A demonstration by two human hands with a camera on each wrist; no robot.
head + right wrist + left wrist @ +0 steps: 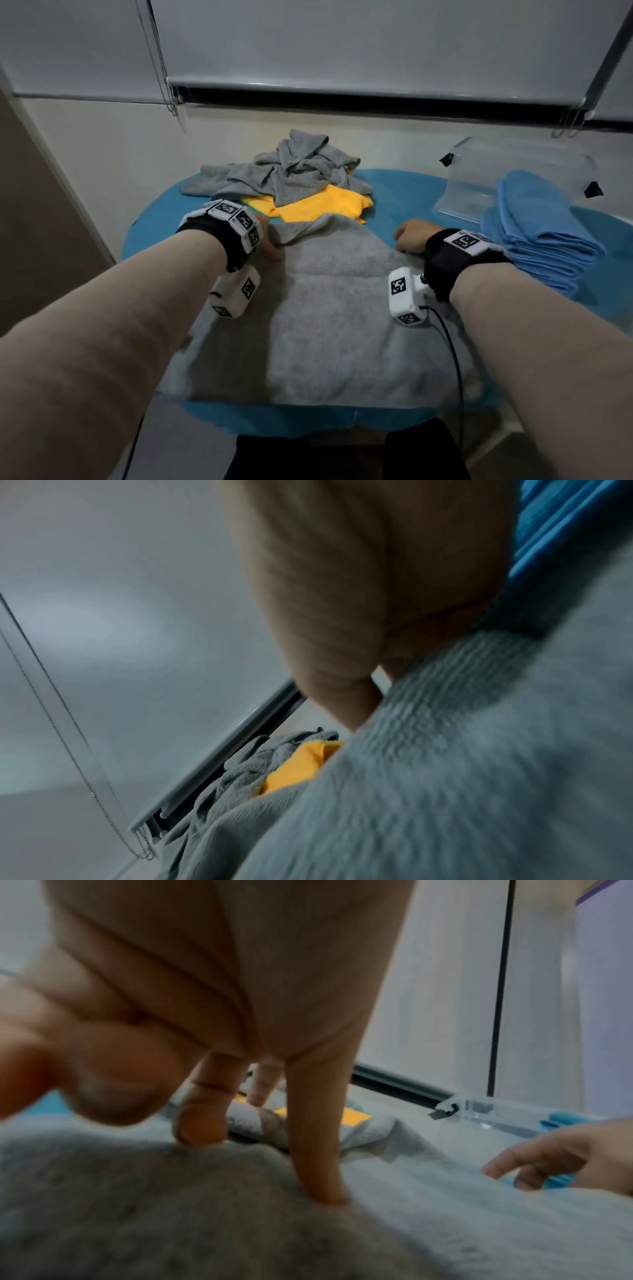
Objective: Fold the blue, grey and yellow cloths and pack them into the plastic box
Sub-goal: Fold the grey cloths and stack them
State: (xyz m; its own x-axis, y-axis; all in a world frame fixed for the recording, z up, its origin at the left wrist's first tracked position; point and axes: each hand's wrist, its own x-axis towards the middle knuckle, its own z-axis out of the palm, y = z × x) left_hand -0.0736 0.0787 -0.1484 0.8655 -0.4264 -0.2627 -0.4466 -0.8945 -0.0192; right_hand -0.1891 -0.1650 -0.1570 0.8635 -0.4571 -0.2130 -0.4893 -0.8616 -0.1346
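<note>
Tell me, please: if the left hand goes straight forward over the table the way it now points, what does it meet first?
Most likely the yellow cloth, lying just beyond the left hand past the far edge of the flat grey cloth it presses on. The crumpled grey cloths come after. Depth is uncertain.

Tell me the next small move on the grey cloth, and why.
Probably lift the far edge and fold it toward the body. Both the left hand and right hand sit at the far corners of the flat grey cloth, which looks ready for another fold.

A grey cloth [325, 329] lies over a teal table cover [404, 192], beside yellow cloth [322, 205] and light-blue folded cloths [541, 233].
</note>
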